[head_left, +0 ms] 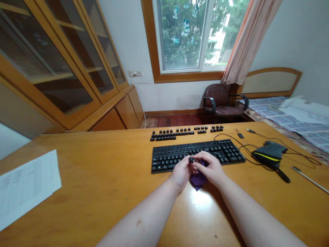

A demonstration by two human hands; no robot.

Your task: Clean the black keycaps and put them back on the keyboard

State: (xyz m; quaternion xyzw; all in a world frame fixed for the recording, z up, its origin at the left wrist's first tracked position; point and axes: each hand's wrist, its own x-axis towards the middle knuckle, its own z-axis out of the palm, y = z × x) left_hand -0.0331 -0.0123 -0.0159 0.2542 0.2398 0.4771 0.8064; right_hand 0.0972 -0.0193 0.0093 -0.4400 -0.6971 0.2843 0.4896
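Note:
My left hand (181, 171) pinches a small black keycap (191, 160) just in front of the black keyboard (177, 154). My right hand (211, 168) is closed round a purple cloth (198, 180) and presses it against the keycap. Both hands meet over the keyboard's front edge. A row of loose black keycaps (180, 133) lies on the wooden desk (102, 178) behind the keyboard. Several key positions on the keyboard look bare, though this is hard to make out.
A printed paper sheet (25, 185) lies at the desk's left edge. Right of the keyboard sit a black device with a yellow stripe (269, 154), cables (246, 147) and a thin metal tool (308, 178). Beyond the desk stand a chair (221, 99), cabinets and a bed.

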